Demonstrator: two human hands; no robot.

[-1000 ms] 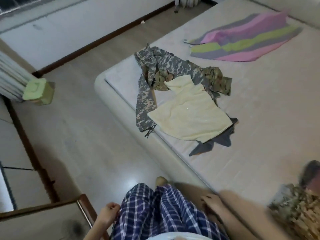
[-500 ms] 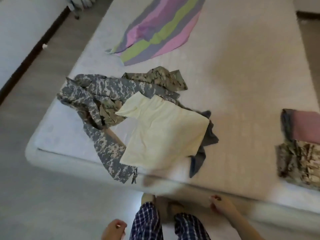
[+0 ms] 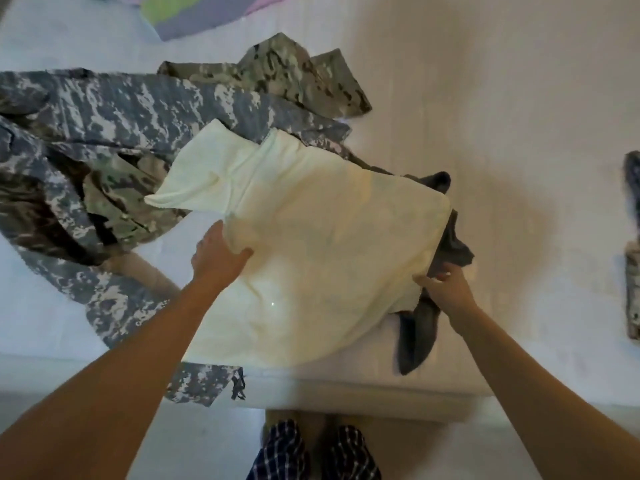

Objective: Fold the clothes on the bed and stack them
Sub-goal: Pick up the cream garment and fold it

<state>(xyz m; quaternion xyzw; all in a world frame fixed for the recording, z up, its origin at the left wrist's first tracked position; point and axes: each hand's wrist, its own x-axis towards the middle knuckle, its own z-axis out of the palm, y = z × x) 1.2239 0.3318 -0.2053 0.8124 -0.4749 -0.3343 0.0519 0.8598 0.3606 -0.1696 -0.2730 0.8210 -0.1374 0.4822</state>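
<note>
Cream shirt [image 3: 329, 258], creased, over camouflage jacket [image 3: 138, 109], left hand [image 3: 216, 259] and right hand [image 3: 448, 289] fingers pinching its sides

Bare forearms with no sleeves, both hands [image 3: 221, 256] [image 3: 446, 289] ringless, dark blue-and-white plaid trousers [image 3: 311, 452] at bottom centre of the frame
</note>
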